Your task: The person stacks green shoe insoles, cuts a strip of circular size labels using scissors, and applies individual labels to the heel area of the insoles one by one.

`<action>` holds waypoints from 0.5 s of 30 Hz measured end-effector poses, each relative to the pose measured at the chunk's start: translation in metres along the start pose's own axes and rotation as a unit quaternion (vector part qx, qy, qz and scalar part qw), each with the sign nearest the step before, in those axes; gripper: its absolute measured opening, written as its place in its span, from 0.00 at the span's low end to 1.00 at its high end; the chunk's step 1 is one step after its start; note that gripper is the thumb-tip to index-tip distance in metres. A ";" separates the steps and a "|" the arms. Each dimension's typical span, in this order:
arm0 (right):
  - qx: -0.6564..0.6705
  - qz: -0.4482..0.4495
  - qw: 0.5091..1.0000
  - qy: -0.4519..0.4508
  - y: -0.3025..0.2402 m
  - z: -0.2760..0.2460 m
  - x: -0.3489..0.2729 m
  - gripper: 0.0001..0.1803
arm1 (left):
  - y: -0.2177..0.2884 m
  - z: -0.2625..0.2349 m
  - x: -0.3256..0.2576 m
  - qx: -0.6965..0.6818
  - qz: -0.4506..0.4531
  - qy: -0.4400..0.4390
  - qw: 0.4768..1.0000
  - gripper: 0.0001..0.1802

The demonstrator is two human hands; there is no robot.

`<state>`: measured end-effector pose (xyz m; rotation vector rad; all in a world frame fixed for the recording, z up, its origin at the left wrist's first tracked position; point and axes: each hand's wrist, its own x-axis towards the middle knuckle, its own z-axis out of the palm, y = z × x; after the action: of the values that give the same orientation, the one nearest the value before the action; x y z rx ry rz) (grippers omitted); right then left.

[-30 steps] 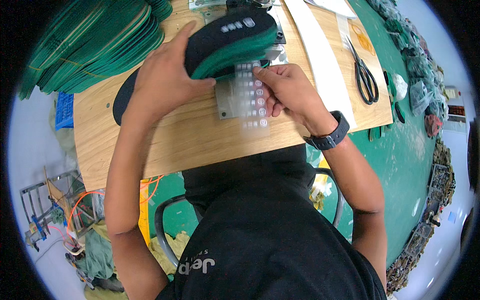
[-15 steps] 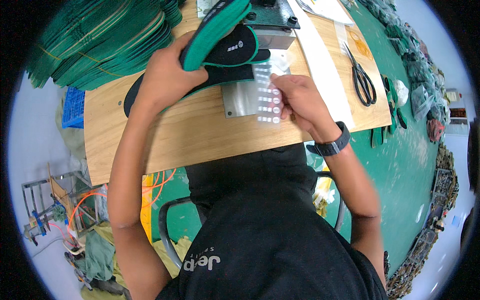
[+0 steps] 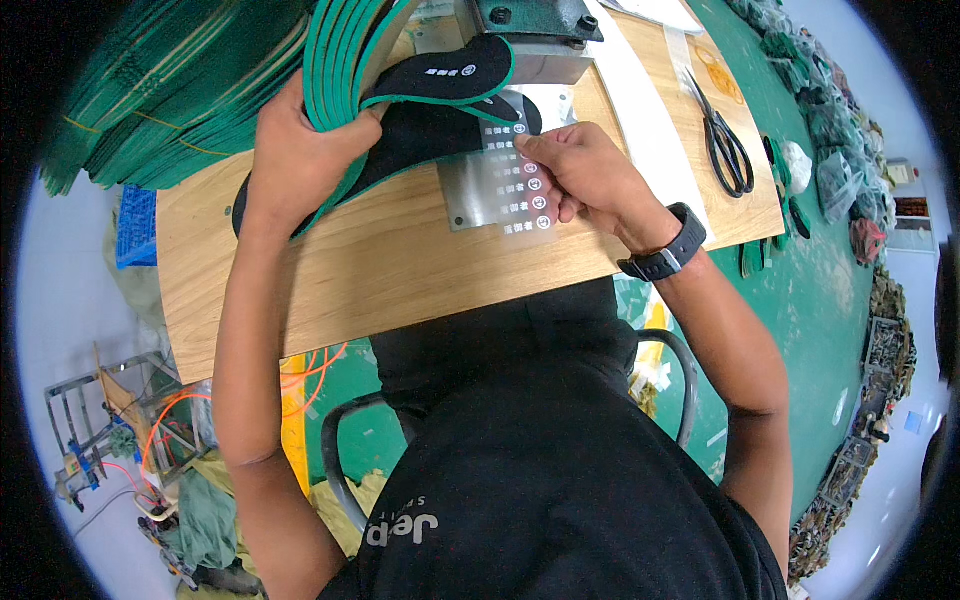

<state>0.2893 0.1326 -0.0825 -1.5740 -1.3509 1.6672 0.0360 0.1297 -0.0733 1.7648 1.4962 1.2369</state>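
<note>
My left hand (image 3: 305,160) is closed around a bundle of green-edged insoles (image 3: 345,60), its thumb pressed across their sides. One black insole (image 3: 440,72) with a small white print fans out from the bundle. Beneath it another black insole (image 3: 415,140) stretches right over a metal plate (image 3: 465,195). My right hand (image 3: 590,175) pinches a clear sheet (image 3: 515,185) carrying rows of white prints. The sheet's upper end overlaps the lower insole's right end; whether they touch, I cannot tell.
A metal machine head (image 3: 535,30) with bolts stands just beyond the insoles. Large piles of green insoles (image 3: 190,80) fill the far left. Black-handled scissors (image 3: 725,150) lie at right, beside a white strip (image 3: 645,110) on the wooden table (image 3: 400,285).
My left hand has shifted left, and its bundle has swung left, now showing its layered edges. My right hand has brought the clear sheet slightly left, over the lower insole's end.
</note>
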 end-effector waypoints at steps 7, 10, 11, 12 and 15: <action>-0.013 -0.001 1.000 0.009 0.000 0.003 0.003 0.19 | -0.001 0.002 -0.005 -0.002 -0.004 0.021 1.000 0.17; -0.012 -0.010 1.000 0.002 0.004 0.001 0.005 0.20 | 0.000 0.003 -0.005 0.008 0.000 0.020 1.000 0.20; -0.010 -0.009 1.000 0.000 0.004 0.000 0.005 0.20 | 0.002 0.004 -0.005 0.008 0.007 0.021 1.000 0.22; -0.007 -0.008 1.000 -0.002 0.004 0.000 0.005 0.20 | 0.001 0.007 -0.005 0.033 0.014 0.016 0.999 0.25; -0.011 0.001 1.000 -0.018 0.000 0.000 0.003 0.19 | -0.003 0.012 -0.003 0.135 0.006 -0.036 0.990 0.42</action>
<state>0.2890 0.1350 -0.0842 -1.5664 -1.3896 1.6945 0.0451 0.1297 -0.0822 1.9699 1.6752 1.0026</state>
